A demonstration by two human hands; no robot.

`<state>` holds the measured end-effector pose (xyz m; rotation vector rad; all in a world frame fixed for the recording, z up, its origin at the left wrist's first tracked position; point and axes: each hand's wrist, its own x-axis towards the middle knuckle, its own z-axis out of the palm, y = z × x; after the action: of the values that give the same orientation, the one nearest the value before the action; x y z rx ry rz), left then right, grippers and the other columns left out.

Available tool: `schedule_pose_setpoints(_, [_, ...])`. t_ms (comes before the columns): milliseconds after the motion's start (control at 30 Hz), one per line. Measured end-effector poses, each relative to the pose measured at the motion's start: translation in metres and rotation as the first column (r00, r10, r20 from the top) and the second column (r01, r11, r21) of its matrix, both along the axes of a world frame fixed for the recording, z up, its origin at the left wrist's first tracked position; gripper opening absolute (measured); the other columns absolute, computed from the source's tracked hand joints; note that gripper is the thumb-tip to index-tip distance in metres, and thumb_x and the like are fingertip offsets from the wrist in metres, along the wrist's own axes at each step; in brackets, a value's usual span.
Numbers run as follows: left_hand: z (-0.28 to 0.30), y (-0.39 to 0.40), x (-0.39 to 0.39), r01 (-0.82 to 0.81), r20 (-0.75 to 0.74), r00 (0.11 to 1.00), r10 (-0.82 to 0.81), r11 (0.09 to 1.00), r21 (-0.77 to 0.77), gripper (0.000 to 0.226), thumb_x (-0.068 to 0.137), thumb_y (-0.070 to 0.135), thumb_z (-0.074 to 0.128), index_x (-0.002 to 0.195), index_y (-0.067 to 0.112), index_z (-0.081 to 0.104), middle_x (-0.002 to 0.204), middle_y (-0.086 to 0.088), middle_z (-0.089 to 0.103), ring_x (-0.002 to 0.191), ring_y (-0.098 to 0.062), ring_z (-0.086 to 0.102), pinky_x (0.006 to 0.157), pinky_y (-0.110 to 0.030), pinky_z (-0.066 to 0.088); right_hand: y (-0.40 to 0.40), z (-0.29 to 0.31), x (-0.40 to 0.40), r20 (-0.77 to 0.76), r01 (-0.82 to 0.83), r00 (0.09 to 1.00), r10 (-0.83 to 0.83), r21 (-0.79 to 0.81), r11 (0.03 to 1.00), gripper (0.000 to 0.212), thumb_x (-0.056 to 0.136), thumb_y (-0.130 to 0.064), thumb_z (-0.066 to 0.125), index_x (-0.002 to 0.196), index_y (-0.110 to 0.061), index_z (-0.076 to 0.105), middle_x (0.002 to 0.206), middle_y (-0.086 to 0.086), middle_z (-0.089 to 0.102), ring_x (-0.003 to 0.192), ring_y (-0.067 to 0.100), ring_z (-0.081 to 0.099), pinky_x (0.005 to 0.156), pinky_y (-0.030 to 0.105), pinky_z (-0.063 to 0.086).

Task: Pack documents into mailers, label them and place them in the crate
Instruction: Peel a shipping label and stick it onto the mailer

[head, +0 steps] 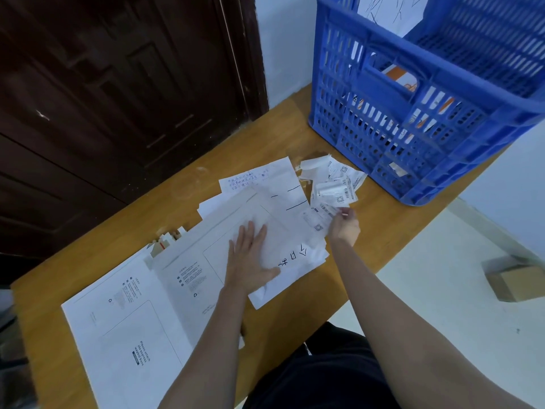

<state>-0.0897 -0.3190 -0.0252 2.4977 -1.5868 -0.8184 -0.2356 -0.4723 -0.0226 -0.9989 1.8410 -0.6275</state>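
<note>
On my far left a white mailer point(124, 329) lies flat on the wooden table point(380, 231); I can read "Please attach" in its printed box, the rest being too small. A second mailer point(191, 261) overlaps it, its print blurred. My left hand point(250, 261) presses flat, fingers straight, on a white document point(292, 255) bearing bold handwritten characters. Behind it sits a sheet with faint handwritten lines point(250, 178) that I cannot read. My right hand point(345, 222) pinches a shipping label point(324, 212) at the edge of a loose heap of labels point(336, 181) with barcodes and QR squares. Far right stands the blue crate point(413, 119), with white-and-orange packets visible through its slots.
</note>
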Motion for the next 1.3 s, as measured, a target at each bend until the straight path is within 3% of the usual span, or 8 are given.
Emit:
schedule_pose_setpoints(167, [-0.004,-0.006,-0.011,0.007,-0.055,0.998,0.003,0.983,0.183,0.105,0.065,0.083,0.053,0.150,0.036,0.013,0.158,0.000,-0.020,0.143,-0.019,-0.025,0.113,-0.050,-0.014,0.000,0.009,0.012,-0.038,-0.083,0.996,0.078,-0.130,0.988,0.025,0.099,-0.013,0.037,0.111,-0.008,0.058,0.086,0.004,0.057,0.077,0.020,0.051,0.065,0.028,0.035])
schedule_pose_setpoints(433, [0.003,-0.029,-0.016,-0.255,-0.130,0.956,0.264,0.964,0.082,0.049,0.089,0.051,0.055,0.132,0.028,0.048,0.152,-0.002,0.029,0.144,-0.024,0.018,0.116,-0.047,0.012,-0.002,0.031,0.022,-0.055,-0.083,0.996,0.067,-0.391,0.917,0.021,0.100,-0.012,0.036,0.104,-0.012,0.057,0.098,-0.006,0.056,0.079,0.011,0.048,0.065,0.026,0.035])
schedule_pose_setpoints(633, [0.041,-0.060,-0.029,-0.770,-0.777,0.234,0.585,0.599,0.220,0.038,0.095,0.050,0.047,0.104,0.017,0.063,0.098,0.003,0.068,0.097,-0.015,0.063,0.085,-0.031,0.045,-0.003,0.029,0.034,0.031,-0.135,0.988,0.152,-0.310,0.941,0.018,0.098,-0.015,0.038,0.096,-0.020,0.055,0.081,-0.004,0.058,0.077,0.021,0.056,0.062,0.035,0.044])
schedule_pose_setpoints(767, [0.042,-0.060,-0.024,-0.752,-0.826,0.166,0.539,0.610,0.248,0.037,0.079,0.012,0.075,0.112,0.001,0.061,0.099,-0.007,0.070,0.083,-0.020,0.069,0.069,-0.024,0.057,-0.001,0.033,0.037,0.055,-0.182,0.979,0.197,-0.197,0.963,0.019,0.098,-0.015,0.038,0.101,-0.016,0.057,0.074,-0.007,0.055,0.070,0.018,0.053,0.061,0.034,0.045])
schedule_pose_setpoints(900, [0.037,-0.051,-0.017,-0.838,-0.808,0.080,0.583,0.479,0.263,0.031,0.073,-0.009,0.073,0.103,-0.004,0.065,0.093,-0.012,0.070,0.074,-0.019,0.068,0.067,-0.020,0.058,-0.013,0.045,0.027,0.379,-0.057,0.921,-0.090,0.359,0.932,0.023,0.097,-0.007,0.034,0.096,-0.011,0.057,0.095,0.008,0.063,0.082,0.021,0.058,0.082,0.036,0.050])
schedule_pose_setpoints(1033, [0.029,-0.043,-0.010,-0.912,-0.750,0.042,0.660,0.332,0.241,0.019,0.071,-0.004,0.076,0.088,0.005,0.071,0.083,-0.006,0.070,0.066,-0.016,0.068,0.069,-0.022,0.058,-0.015,0.050,0.023,0.419,0.025,0.868,-0.267,0.498,0.867,0.028,0.099,-0.010,0.033,0.109,-0.009,0.060,0.092,0.004,0.062,0.091,0.019,0.056,0.092,0.031,0.042])
schedule_pose_setpoints(1167, [0.027,-0.045,-0.006,-0.943,-0.607,0.216,0.765,0.325,0.074,0.015,0.074,0.003,0.071,0.085,0.013,0.072,0.070,0.001,0.067,0.061,-0.015,0.064,0.071,-0.029,0.059,-0.003,0.044,0.043,0.080,-0.099,0.992,0.097,0.027,0.995,0.027,0.093,-0.010,0.043,0.112,-0.008,0.062,0.113,0.013,0.059,0.098,0.026,0.055,0.086,0.037,0.045])
schedule_pose_setpoints(1300, [0.030,-0.047,-0.007,-0.906,-0.589,0.366,0.721,0.420,-0.049,0.017,0.078,0.007,0.071,0.089,0.020,0.068,0.085,0.003,0.071,0.072,-0.015,0.066,0.073,-0.031,0.059,0.014,0.057,0.061,0.080,-0.354,0.923,0.377,-0.215,0.910,0.012,0.084,-0.026,0.061,0.079,-0.015,0.062,0.078,0.000,0.067,0.073,0.016,0.061,0.063,0.024,0.045])
